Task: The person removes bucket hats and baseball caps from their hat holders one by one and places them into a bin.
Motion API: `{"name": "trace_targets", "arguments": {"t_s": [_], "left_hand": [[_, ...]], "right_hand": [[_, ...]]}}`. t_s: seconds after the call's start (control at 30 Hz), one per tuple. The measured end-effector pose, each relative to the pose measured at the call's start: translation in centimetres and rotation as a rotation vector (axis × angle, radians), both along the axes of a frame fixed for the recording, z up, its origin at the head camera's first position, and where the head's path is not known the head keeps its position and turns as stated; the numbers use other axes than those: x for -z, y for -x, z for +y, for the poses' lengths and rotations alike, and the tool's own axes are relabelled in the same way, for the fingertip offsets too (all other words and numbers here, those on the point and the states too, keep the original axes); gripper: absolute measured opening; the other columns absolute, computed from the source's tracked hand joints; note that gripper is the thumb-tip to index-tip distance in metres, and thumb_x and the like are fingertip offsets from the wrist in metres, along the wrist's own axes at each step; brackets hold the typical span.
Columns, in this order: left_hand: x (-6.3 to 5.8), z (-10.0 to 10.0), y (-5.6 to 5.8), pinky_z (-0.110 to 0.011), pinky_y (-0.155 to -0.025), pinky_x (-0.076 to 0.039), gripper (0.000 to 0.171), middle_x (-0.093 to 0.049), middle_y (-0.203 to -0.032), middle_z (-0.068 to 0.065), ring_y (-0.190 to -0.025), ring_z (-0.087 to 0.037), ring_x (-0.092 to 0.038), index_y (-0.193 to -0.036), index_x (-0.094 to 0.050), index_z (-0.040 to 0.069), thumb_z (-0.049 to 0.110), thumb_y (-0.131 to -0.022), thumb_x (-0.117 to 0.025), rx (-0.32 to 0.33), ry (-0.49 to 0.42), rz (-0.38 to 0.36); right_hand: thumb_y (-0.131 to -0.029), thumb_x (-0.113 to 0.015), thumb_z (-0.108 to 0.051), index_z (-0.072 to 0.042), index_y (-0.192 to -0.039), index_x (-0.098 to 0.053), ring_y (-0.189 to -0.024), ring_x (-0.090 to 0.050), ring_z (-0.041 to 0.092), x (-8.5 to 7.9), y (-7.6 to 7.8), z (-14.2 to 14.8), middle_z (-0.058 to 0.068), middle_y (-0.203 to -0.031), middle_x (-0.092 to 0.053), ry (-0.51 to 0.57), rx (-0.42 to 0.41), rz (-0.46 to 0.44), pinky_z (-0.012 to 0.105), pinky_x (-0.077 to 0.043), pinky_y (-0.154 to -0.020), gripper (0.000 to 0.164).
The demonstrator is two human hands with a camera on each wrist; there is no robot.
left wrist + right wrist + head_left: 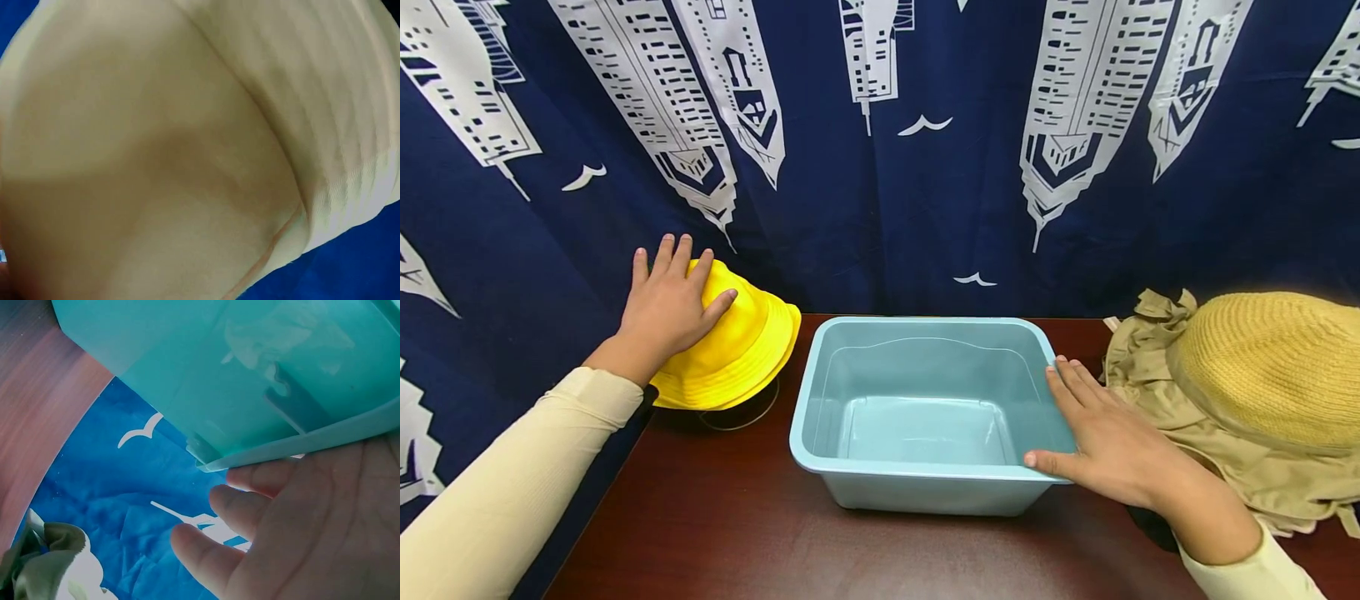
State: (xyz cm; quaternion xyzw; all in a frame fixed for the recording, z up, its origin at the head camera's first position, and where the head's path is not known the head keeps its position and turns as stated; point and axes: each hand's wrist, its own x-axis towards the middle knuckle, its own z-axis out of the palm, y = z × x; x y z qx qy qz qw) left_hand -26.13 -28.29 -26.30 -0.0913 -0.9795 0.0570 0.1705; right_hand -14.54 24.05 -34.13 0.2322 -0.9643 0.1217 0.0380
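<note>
Here, the right hand (1112, 442) touches a tub (925, 492).

The tub (925, 493) is smooth, glossy plastic, the bucket hat (747, 354) matt cloth, the sun hat (1273, 371) rough straw-like weave, the tabletop (730, 517) polished wood-look, the curtain (865, 217) cloth.

The bare skin of the left hand (119, 206) is filling most of the view, very close up. A soft shadow (181, 153) is lying across it. On the right, a cream sleeve (337, 125) is hugging the skin, and little ridges are running along it. Blue cloth (356, 256) is peeking out at the bottom right and the top left corner.
</note>
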Motion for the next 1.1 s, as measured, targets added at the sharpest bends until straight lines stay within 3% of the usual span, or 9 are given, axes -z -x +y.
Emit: {"name": "trace_targets", "arguments": {"t_s": [0.2,0.37,0.53,1.1], "left_hand": [[0.0,-0.9,0.5,-0.064,-0.115,0.004,0.073,-0.024,-0.155,-0.032,-0.146,-0.048,-0.011,-0.151,-0.034,-0.002,0.051,-0.101,-0.040,-0.003,-0.034,0.000],[0.5,-1.1,0.7,-0.064,-0.113,-0.016,0.069,-0.034,-0.147,-0.031,-0.137,-0.049,-0.025,-0.149,-0.038,-0.002,0.046,-0.100,-0.046,0.046,-0.033,0.027],[1.1,-1.0,0.8,-0.064,-0.101,-0.033,0.067,-0.042,-0.135,-0.029,-0.123,-0.047,-0.035,-0.147,-0.040,-0.003,0.044,-0.099,-0.050,0.082,-0.005,0.065],[1.3,-1.5,1.8,-0.053,-0.080,-0.042,0.062,-0.047,-0.112,-0.025,-0.101,-0.041,-0.039,-0.133,-0.054,-0.003,0.048,-0.097,-0.051,0.125,0.107,0.147]], "right_hand": [[-0.086,-0.063,-0.066,0.005,-0.156,-0.016,-0.149,-0.011,0.038,0.2,0.1,-0.2,0.021,-0.163,-0.008,0.053,-0.010,-0.032,0.064,-0.027,-0.108,0.110],[-0.086,-0.063,-0.065,0.004,-0.156,-0.013,-0.148,-0.015,0.038,0.2,0.1,-0.3,0.019,-0.164,-0.005,0.071,-0.004,-0.057,0.064,-0.030,-0.105,0.110],[-0.087,-0.062,-0.065,0.003,-0.157,-0.013,-0.148,-0.016,0.039,0.2,-0.1,-0.2,0.018,-0.165,-0.004,0.074,0.005,-0.066,0.064,-0.030,-0.105,0.109],[-0.088,-0.062,-0.064,0.002,-0.157,-0.011,-0.145,-0.022,0.043,0.3,-0.2,-0.1,0.015,-0.165,-0.001,0.076,0.020,-0.075,0.065,-0.032,-0.103,0.108]]}}
